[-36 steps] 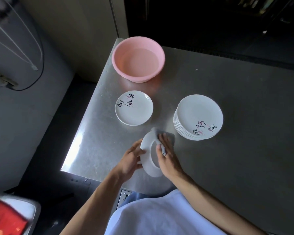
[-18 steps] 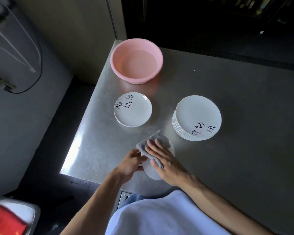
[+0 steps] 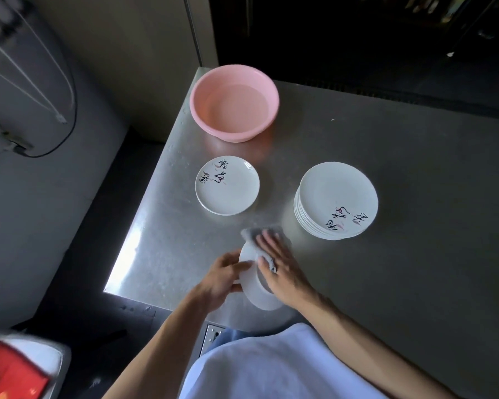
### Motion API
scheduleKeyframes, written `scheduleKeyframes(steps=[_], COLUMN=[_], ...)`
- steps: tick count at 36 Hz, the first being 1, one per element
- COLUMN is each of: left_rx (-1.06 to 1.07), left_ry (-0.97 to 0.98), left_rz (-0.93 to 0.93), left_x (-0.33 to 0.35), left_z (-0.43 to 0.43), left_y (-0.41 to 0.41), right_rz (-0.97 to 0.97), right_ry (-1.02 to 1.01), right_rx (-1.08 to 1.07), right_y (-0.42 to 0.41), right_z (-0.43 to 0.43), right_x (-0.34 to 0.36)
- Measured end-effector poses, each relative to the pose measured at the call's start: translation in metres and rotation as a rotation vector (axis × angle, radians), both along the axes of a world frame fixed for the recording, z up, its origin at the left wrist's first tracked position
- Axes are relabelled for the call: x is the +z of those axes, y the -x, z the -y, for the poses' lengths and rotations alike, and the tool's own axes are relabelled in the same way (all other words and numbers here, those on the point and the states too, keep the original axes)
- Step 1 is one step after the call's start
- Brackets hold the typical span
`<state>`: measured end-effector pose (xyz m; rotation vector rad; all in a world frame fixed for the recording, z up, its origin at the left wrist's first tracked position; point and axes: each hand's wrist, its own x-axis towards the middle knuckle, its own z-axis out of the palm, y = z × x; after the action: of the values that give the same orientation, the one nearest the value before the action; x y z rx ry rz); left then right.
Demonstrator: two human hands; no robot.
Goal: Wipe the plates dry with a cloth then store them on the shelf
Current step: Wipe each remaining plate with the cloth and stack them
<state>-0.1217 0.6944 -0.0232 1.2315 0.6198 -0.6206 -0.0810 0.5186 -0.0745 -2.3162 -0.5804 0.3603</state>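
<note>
My left hand (image 3: pixel 221 279) grips the left rim of a white plate (image 3: pixel 255 292), held tilted on edge over the near part of the steel table (image 3: pixel 401 269). My right hand (image 3: pixel 281 267) presses a grey cloth (image 3: pixel 249 236) flat against the plate's face, fingers straight; the cloth sticks out past the fingertips. A single white plate with black and pink brush marks (image 3: pixel 227 185) lies on the table to the far left. A stack of several like plates (image 3: pixel 336 200) stands to the right of it.
A pink basin (image 3: pixel 234 102) holding water sits at the table's far left corner. The table's left edge drops to a dark floor. A red and white object (image 3: pixel 15 370) lies low at the left. Dark shelving is beyond the table.
The plate has tilted back up on edge after lying flatter half a second ago. My right hand with the cloth has slid across its face.
</note>
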Motion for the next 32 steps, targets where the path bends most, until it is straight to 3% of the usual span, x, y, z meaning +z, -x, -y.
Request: scheduleKeyframes(steps=[4, 8, 11, 17, 19, 23, 27, 32], left_rx=[0.047, 0.194, 0.256, 0.359, 0.344, 0.276, 0.145, 0.142], left_ry=[0.059, 0.076, 0.074, 0.158, 0.111, -0.174, -0.202, -0.245], left_rz=[-0.026, -0.062, -0.08, -0.085, -0.115, -0.087, -0.017, -0.038], left_x=[-0.003, -0.007, -0.007, 0.0, 0.003, 0.002, -0.002, -0.006], left_z=[-0.001, -0.001, -0.005, -0.003, 0.002, 0.005, 0.007, 0.001], left_y=[0.003, -0.003, -0.01, -0.024, -0.027, -0.024, -0.009, 0.007], right_rz=[-0.162, 0.08, 0.208, 0.263, 0.2, 0.023, -0.247, -0.26], right_ry=[0.148, 0.176, 0.111, 0.216, 0.138, -0.07, -0.212, -0.285], right_rx=[-0.239, 0.051, 0.097, 0.188, 0.141, -0.116, -0.421, -0.572], right_y=[-0.01, 0.013, 0.034, 0.02, 0.008, -0.009, -0.014, -0.005], right_z=[0.005, 0.019, 0.019, 0.023, 0.023, 0.019, 0.016, 0.016], right_x=[-0.004, -0.002, 0.015, 0.029, 0.038, 0.049, 0.055, 0.052])
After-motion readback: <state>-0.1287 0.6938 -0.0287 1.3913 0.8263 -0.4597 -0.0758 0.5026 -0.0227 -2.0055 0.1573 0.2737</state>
